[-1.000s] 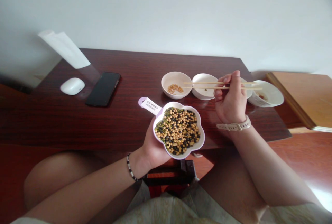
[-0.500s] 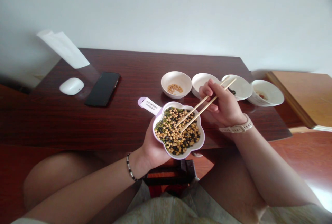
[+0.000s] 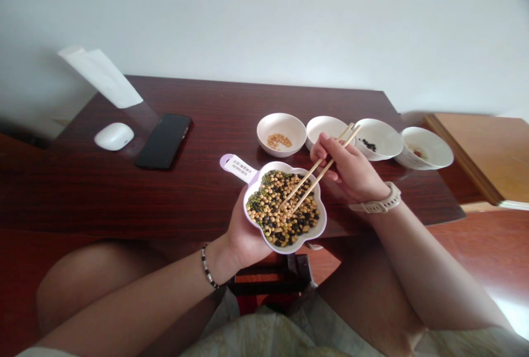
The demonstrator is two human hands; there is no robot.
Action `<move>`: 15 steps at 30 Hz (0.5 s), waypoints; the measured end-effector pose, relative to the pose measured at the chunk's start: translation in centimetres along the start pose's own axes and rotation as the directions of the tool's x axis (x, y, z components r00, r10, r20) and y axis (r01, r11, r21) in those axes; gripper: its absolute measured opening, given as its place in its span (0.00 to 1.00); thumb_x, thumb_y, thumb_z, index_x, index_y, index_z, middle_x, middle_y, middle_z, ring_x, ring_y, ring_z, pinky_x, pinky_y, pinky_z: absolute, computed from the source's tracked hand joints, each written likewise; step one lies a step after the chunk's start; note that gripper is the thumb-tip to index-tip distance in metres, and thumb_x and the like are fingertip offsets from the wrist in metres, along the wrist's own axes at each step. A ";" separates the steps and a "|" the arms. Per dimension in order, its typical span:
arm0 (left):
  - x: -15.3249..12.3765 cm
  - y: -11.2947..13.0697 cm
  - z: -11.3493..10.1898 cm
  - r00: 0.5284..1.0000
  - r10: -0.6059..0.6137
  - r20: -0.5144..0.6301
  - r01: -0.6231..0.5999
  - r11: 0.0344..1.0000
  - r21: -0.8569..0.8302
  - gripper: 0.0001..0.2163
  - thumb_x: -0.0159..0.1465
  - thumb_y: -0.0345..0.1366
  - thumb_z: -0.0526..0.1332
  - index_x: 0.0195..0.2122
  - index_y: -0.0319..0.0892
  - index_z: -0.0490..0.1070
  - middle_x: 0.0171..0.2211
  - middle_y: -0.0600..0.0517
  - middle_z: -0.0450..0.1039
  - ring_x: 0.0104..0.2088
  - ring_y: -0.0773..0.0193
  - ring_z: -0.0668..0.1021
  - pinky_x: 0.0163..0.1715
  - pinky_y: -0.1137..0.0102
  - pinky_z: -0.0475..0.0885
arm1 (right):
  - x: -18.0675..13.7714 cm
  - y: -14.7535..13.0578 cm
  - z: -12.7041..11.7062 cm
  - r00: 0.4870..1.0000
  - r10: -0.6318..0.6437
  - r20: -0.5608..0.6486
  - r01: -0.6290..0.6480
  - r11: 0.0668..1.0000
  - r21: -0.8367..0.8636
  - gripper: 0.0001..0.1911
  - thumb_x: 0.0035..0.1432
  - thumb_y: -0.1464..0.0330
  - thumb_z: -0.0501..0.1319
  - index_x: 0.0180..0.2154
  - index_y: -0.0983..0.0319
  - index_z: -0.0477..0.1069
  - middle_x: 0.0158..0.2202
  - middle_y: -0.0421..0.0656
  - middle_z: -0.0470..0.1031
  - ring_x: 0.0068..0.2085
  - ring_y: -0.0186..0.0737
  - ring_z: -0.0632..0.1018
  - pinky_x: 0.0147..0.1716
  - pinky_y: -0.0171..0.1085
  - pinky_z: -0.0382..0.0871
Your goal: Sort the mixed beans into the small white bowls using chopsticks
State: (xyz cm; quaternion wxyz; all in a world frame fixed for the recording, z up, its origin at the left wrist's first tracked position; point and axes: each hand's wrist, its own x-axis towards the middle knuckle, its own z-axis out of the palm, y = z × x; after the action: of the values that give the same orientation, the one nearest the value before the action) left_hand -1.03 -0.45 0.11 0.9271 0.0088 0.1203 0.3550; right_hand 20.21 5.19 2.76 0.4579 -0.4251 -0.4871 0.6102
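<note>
My left hand (image 3: 246, 236) is closed around the side and underside of a flower-shaped white and lilac bowl (image 3: 321, 225) with a labelled handle. Mixed yellow, black and green beans (image 3: 285, 208) fill it. In my right hand (image 3: 349, 167) is a pair of wooden chopsticks (image 3: 316, 172), tips down among the beans; whether a bean is between them I cannot tell. Behind stand a white bowl (image 3: 264, 139) with some yellow beans, a second white bowl (image 3: 320, 124) partly hidden by my right hand, a third white bowl (image 3: 390, 136) with black beans, and a fourth white bowl (image 3: 438, 150) with small reddish bits.
On the left of the dark wooden table (image 3: 215, 120) lie a black phone (image 3: 163, 142) and a white rounded case (image 3: 114, 136). A white paper packet (image 3: 103, 79) stands near the wall. A lighter wooden surface (image 3: 479, 147) is at the right.
My right hand has shifted slightly left, and the chopsticks have turned a little steeper, their tips still in the beans. More of the black beans in the third bowl shows. The left hand has stayed put.
</note>
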 end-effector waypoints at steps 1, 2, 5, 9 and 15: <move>0.0 0.0 0.0 1.000 0.000 -0.007 0.000 1.000 -0.004 0.27 0.68 0.53 0.51 0.60 0.43 0.70 0.55 0.43 0.76 0.55 0.45 0.78 0.61 0.44 0.64 | 0.0 0.0 0.0 1.000 -0.003 -0.010 0.002 1.000 -0.005 0.26 0.72 0.49 0.64 0.31 0.62 0.66 0.27 0.37 0.64 0.20 0.25 0.58 0.17 0.33 0.42; 0.0 0.0 0.0 1.000 -0.002 -0.012 0.002 1.000 -0.007 0.27 0.68 0.53 0.51 0.60 0.43 0.70 0.55 0.43 0.76 0.55 0.45 0.78 0.62 0.44 0.64 | 0.0 0.0 0.1 1.000 -0.006 -0.020 0.006 1.000 -0.007 0.26 0.72 0.48 0.64 0.30 0.62 0.66 0.27 0.37 0.63 0.20 0.25 0.58 0.17 0.33 0.42; 0.0 -0.1 0.1 1.000 0.000 -0.023 0.000 1.000 -0.007 0.26 0.68 0.52 0.51 0.60 0.44 0.71 0.54 0.44 0.77 0.55 0.46 0.78 0.61 0.45 0.65 | 0.1 0.0 0.2 0.999 -0.016 -0.049 0.015 1.000 -0.005 0.28 0.69 0.47 0.66 0.29 0.61 0.66 0.26 0.36 0.63 0.20 0.24 0.58 0.16 0.33 0.42; 0.0 -0.1 0.1 0.999 -0.005 -0.047 0.004 1.000 -0.011 0.25 0.68 0.52 0.52 0.58 0.44 0.72 0.53 0.44 0.78 0.55 0.45 0.78 0.60 0.46 0.66 | 0.1 0.0 0.3 0.997 -0.014 -0.079 0.016 1.000 0.015 0.28 0.66 0.46 0.69 0.28 0.61 0.66 0.26 0.36 0.64 0.19 0.24 0.57 0.15 0.32 0.42; 0.0 -0.1 0.1 0.999 -0.008 -0.042 0.008 1.000 -0.011 0.26 0.67 0.52 0.52 0.59 0.43 0.72 0.52 0.43 0.78 0.55 0.46 0.78 0.61 0.46 0.65 | 0.1 0.1 0.4 0.997 -0.014 -0.071 0.018 0.998 0.066 0.28 0.66 0.47 0.70 0.29 0.61 0.66 0.25 0.36 0.63 0.19 0.25 0.56 0.15 0.32 0.42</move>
State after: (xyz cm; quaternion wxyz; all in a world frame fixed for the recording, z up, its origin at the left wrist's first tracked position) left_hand -0.94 -0.48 0.23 0.9257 -0.0041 0.1381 0.3521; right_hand 19.78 5.24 2.76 0.4936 -0.4269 -0.4533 0.6071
